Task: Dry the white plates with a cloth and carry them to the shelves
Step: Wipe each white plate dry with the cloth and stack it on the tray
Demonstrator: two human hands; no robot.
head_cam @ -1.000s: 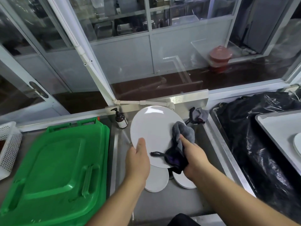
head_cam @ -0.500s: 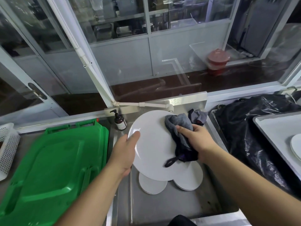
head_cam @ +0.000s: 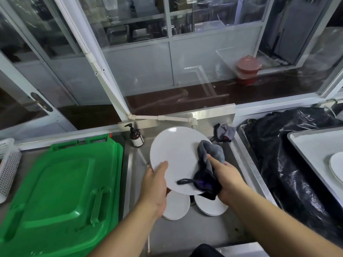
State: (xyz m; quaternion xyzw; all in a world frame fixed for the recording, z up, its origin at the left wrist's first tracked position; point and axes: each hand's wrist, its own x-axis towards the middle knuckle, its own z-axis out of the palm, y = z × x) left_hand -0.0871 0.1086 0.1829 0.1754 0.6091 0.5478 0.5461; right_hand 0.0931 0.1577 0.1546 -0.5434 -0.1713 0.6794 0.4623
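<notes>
Since half a second back the left hand (head_cam: 155,184) has slid down the plate (head_cam: 176,156): it gripped the left rim then, and now it grips the lower left edge, thumb lying across the white face. The right hand (head_cam: 227,179) has dropped too. It held the cloth (head_cam: 209,164) near the top of the plate then; now it clutches the cloth against the plate's right and lower side, fingers curled round the bunched grey and dark fabric, a dark loop trailing over the face toward the left hand. The plate stays tilted up between the two hands, above the sink (head_cam: 185,232).

Under both hands lie more plates (head_cam: 177,206) on the sink floor, one stack below the left wrist, another below the right, each partly covered by the held plate and the cloth. Beyond the left hand stands a brown pump bottle (head_cam: 136,136) at the sink's back corner. Beyond the right hand a second rag (head_cam: 225,131) lies heaped at the other back corner. Left of the left arm sits a green bin lid (head_cam: 61,193), with a white perforated basket (head_cam: 8,164) further out. Right of the right arm a black bag (head_cam: 289,156) fills the next basin, and past it a tray (head_cam: 311,149) carries another white plate at the frame's edge.
</notes>
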